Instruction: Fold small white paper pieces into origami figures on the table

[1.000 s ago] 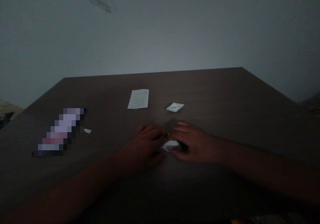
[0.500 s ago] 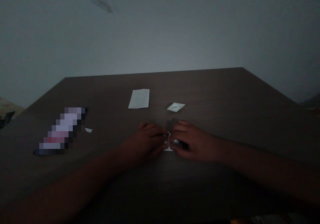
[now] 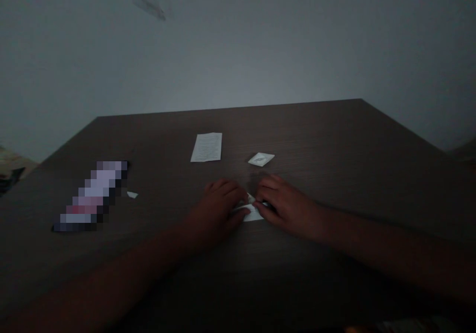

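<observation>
A small piece of white paper (image 3: 253,214) lies low on the table between my two hands, its folds partly hidden by the fingers. My left hand (image 3: 223,205) has its thumb on the paper's left part, with the fingers curled over it. On the other side, my right hand (image 3: 281,201) pinches the paper's upper right part between thumb and fingers. Just beyond the hands sits a white diamond-shaped piece (image 3: 261,159) with a mark in its middle. Farther back and left rests a sheet of paper (image 3: 207,147) with lines of fine print.
A phone (image 3: 91,196) with a blurred-out screen lies at the left of the brown table (image 3: 316,139). Beside it is a small white scrap (image 3: 132,194). A pale wall (image 3: 238,40) rises behind the table's back edge. The scene is dim.
My hands have moved slightly apart, and more of the white paper shows between them. My right thumb has risen from the paper's lower edge. The other things are where they were.
</observation>
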{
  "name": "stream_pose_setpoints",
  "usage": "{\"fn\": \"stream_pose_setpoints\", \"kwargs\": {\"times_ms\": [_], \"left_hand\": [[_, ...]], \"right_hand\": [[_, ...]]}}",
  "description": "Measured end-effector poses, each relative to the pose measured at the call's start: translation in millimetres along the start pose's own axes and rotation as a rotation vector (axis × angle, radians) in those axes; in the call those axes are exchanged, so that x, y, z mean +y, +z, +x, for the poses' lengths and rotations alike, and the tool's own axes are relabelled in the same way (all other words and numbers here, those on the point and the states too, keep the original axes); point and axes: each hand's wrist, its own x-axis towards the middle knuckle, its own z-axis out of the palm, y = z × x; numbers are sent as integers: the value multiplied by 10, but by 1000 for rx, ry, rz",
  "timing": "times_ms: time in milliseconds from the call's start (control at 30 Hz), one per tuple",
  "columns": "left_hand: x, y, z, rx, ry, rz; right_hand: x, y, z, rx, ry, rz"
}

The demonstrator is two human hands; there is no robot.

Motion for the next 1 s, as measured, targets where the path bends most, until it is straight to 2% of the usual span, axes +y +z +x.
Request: {"fn": "stream_pose_setpoints", "kwargs": {"times_ms": [100, 167, 233, 333, 533, 1000], "left_hand": [[-23, 9, 27, 1, -61, -9], [-18, -4, 50, -10, -113, -12], [-3, -20, 73, -13, -158, -15], [2, -27, 94, -3, -194, -6], [-118, 8, 100, 38, -194, -2], [-297, -97, 71, -54, -98, -78]], "right_hand": [[-19, -23, 7, 106, 20, -16], [-42, -37, -3, 192, -47, -64], [-79, -38, -25, 207, -159, -118], [-145, -2, -62, 97, -223, -160], [-201, 88, -96, -75, -119, -216], [-283, 25, -173, -196, 34, -311]]}}
